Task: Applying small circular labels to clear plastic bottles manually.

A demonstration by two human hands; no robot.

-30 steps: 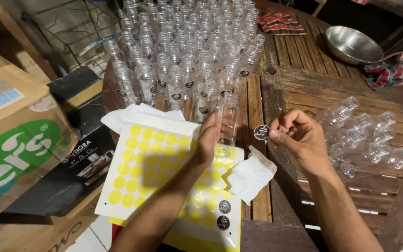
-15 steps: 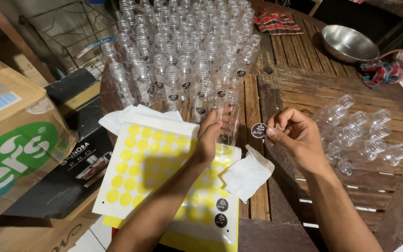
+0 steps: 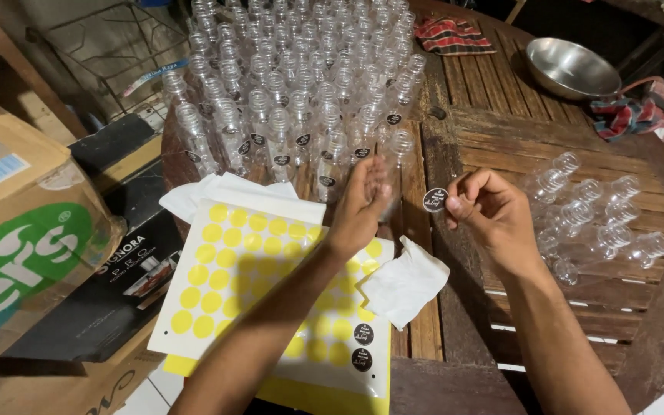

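Fingers of your left hand (image 3: pixel 363 204) wrap a clear bottle (image 3: pixel 390 180); your right hand (image 3: pixel 493 215) pinches a black sticker (image 3: pixel 433 200) just beside it.

Standing bottles (image 3: pixel 301 84) crowd the far bench (image 3: pixel 501 154); the sticker sheet (image 3: pixel 270 300) lies near, in front of them; lying bottles (image 3: pixel 593 219) right; bowl (image 3: pixel 570 68) far right; boxes (image 3: pixel 24 238) left.

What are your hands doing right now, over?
Left hand grips a clear bottle. Right hand pinches a round black sticker, close beside the bottle, not on it. Nothing between them.
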